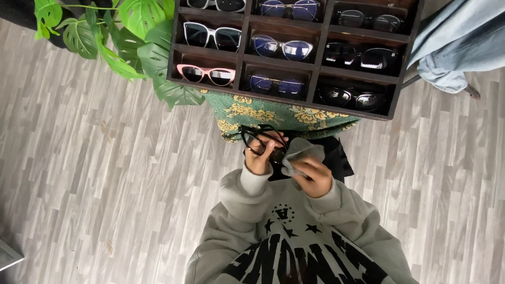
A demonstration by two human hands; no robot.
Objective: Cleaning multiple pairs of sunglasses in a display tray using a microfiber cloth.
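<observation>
- Two hands meet close in front of the chest, above the grey wood-look floor (pixel 105 173)
- Green leafy plant (pixel 131 42) stands at the upper left, beside the dark wooden display case (pixel 318 63) of glasses
- Pink cat-eye pair (pixel 206 74) sits in the case's lower left compartment
- Left hand (pixel 259 158) grips the black-framed glasses (pixel 258 139) by one lens rim
- Right hand (pixel 314 178) pinches a grey cleaning cloth (pixel 300 152) against those glasses
- Denim garment (pixel 457 42) hangs at the upper right
</observation>
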